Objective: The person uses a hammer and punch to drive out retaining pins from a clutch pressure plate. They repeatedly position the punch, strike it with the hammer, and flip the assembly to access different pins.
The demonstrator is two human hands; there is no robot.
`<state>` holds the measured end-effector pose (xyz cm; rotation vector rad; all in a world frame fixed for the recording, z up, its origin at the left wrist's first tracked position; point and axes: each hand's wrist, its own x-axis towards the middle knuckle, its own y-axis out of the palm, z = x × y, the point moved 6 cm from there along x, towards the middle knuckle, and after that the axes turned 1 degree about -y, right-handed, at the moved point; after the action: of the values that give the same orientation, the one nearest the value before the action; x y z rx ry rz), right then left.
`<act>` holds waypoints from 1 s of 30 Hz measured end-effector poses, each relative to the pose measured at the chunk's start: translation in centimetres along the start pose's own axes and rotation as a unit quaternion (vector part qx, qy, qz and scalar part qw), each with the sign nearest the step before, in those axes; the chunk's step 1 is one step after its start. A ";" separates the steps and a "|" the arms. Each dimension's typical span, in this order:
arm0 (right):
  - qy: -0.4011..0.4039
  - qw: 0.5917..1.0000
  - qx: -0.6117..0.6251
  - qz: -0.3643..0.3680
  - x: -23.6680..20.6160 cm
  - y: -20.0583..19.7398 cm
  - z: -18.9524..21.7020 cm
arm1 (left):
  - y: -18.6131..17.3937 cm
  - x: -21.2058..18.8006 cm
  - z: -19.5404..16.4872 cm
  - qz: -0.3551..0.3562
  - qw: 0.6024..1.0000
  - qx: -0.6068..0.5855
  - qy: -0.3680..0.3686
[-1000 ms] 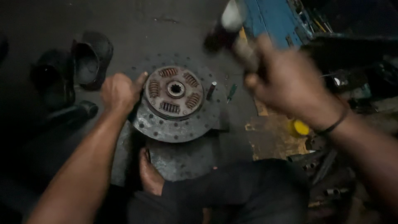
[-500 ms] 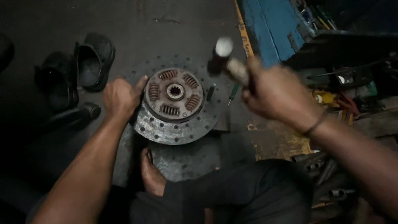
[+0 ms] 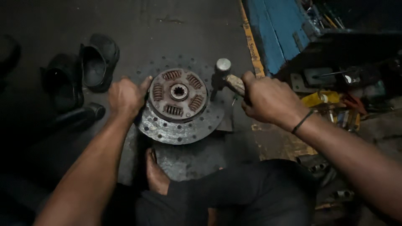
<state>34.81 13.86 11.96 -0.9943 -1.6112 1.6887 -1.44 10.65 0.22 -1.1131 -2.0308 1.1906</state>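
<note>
A round clutch disc [image 3: 180,106] with rusty springs around a splined hub lies tilted on a dark metal plate [image 3: 188,157] on the floor. My left hand [image 3: 125,97] grips the disc's left rim. My right hand [image 3: 270,101] is closed around the wooden handle of a hammer [image 3: 224,75]. The hammer's steel head is down at the disc's upper right edge. My bare foot [image 3: 155,173] rests on the metal plate just below the disc.
A pair of black shoes [image 3: 81,71] sits at the left on the dark concrete floor. A blue metal box [image 3: 280,33] stands at the upper right. Yellow and red tools [image 3: 335,106] lie cluttered at the right.
My right hand has swung the hammer down from above right to the disc's upper right edge. My left hand has stayed on the disc's rim.
</note>
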 end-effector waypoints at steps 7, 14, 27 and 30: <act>-0.113 0.932 0.032 -0.343 -3.0 -14.8 2.2 | -0.1 0.3 -0.2 -0.010 1.000 0.000 -0.004; 0.021 0.998 -0.048 0.018 -0.7 -4.0 3.5 | 0.3 0.3 0.2 -0.010 1.000 0.019 0.011; -0.060 0.968 -0.040 -0.240 -1.4 -13.3 1.1 | -0.1 0.3 -0.6 -0.024 0.999 0.017 0.021; 0.029 0.992 -0.005 -0.123 -1.3 -4.4 -0.3 | 0.2 0.2 -0.7 0.010 1.000 0.014 -0.005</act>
<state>35.39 13.32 16.47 -0.8056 -1.6311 1.4742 -0.94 11.14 0.37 -1.1183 -2.0090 1.2342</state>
